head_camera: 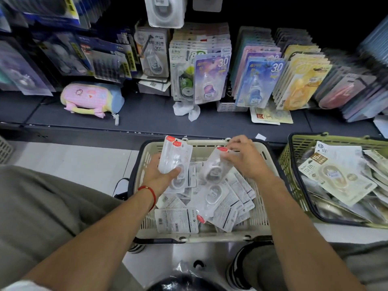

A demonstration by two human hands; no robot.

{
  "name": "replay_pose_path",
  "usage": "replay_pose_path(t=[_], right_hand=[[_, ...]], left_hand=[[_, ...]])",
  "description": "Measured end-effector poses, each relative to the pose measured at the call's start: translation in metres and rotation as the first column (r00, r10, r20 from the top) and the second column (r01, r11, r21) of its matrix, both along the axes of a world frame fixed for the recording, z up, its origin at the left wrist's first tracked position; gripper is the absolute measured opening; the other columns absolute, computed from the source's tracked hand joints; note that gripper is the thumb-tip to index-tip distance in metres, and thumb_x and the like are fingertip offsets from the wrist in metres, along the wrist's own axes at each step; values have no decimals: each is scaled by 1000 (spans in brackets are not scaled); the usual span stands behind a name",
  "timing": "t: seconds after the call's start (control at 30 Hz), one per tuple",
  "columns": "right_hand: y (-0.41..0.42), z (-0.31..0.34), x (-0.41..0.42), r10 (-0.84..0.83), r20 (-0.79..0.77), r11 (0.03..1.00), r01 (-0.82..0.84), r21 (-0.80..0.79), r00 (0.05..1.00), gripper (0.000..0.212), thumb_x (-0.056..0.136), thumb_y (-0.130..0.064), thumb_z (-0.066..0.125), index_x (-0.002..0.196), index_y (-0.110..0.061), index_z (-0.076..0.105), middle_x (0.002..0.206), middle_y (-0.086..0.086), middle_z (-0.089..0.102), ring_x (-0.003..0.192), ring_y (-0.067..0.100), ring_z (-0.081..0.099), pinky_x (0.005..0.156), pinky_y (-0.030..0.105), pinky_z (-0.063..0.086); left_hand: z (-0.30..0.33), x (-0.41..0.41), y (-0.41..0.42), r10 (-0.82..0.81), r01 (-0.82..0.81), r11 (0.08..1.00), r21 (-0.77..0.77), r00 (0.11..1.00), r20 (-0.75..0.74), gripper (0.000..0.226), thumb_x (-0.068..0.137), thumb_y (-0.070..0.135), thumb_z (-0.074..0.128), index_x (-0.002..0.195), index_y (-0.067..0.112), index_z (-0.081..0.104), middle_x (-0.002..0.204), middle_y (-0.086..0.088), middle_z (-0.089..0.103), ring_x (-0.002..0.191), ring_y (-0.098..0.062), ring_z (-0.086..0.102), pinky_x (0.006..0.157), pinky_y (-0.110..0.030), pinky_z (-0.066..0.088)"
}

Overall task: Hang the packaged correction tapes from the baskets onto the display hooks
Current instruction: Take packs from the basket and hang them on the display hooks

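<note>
Hands (161, 175) (244, 157) hold clear packs (175, 154) (214, 166); shelf pack (211, 77) reads "30".

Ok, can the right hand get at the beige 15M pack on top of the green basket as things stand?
Probably not yet: the right hand is already pinching a clear correction tape pack over the cream basket. The 15M pack lies uncovered on top in the green basket, so the path itself looks free.

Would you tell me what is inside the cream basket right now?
The cream basket holds loose packaged correction tapes, mostly lying face down. The left hand grips a small stack; the right hand pinches another pack. Lower layers are covered.
</note>
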State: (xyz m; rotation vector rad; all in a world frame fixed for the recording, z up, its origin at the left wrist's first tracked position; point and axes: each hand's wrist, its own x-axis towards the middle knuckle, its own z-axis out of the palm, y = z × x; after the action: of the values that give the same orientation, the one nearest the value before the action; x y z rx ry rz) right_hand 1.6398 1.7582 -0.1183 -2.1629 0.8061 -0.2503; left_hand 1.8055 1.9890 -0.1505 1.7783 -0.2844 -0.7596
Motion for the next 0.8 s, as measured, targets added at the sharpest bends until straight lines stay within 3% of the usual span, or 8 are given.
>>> replay_pose_path(t=[0.1,0.23,0.4,0.5,0.57,0.67,0.73,0.8], right_hand=[[3,14,-2,47,74,965,-64,255,996,17,99,-28,72,84,-34,76,93,-4,69,84,9,61,82,36,49],[27,-1,9,-7,34,977,-1,215,999,23,99,-35,71,76,-38,73,72,-19,68,65,1,58,67,32,46],[50,-30,27,-102,-40,994,103,27,994,35,97,-57,64,97,-22,69,90,-7,71,85,13,66,75,33,53],[49,-51,20,-184,-56,982,186,35,981,29,106,-46,55,101,-18,63,95,-3,72,88,20,70,77,34,52],[43,-69,7,15,-266,999,-23,-28,964,20,106,-29,59,122,-18,66,124,5,71,114,27,67,94,37,52],[49,-100,-10,377,-598,901,-429,62,707,77,97,-12,70,163,-28,33,174,-2,19,159,23,21,127,44,25],[57,-116,-15,356,-665,856,-515,-51,657,93,92,-11,74,166,-30,20,175,-4,9,162,22,9,128,48,18],[59,-124,-19,232,-670,861,-469,-196,706,94,88,-17,78,164,-30,23,168,2,26,157,25,21,126,47,22]], left_hand=[[3,-9,-4,-98,97,995,-9,994,-40,57,84,25,88,131,31,56,119,3,70,110,-18,68,94,-42,58],[7,-18,-6,-210,191,977,-96,944,-253,65,77,42,87,135,34,58,122,-2,76,113,-26,74,96,-54,59],[-1,-15,1,-267,263,963,-58,903,-337,76,68,36,96,135,28,61,122,-4,78,109,-28,76,92,-54,62],[-6,-8,6,-140,161,986,47,942,-304,69,66,26,100,125,28,66,113,-1,80,100,-24,78,83,-48,65],[-6,-3,11,-19,43,997,71,951,-308,58,68,24,98,117,31,67,106,1,81,91,-21,79,67,-39,64],[-2,2,14,93,-75,995,64,933,-347,53,72,21,96,111,32,62,104,2,78,83,-20,78,53,-32,61],[3,2,13,101,-90,995,48,930,-354,54,74,19,94,116,29,62,105,0,78,76,-18,79,51,-32,60],[7,1,11,93,-86,996,37,934,-344,56,76,20,94,121,27,61,107,0,78,80,-18,79,52,-32,60]])
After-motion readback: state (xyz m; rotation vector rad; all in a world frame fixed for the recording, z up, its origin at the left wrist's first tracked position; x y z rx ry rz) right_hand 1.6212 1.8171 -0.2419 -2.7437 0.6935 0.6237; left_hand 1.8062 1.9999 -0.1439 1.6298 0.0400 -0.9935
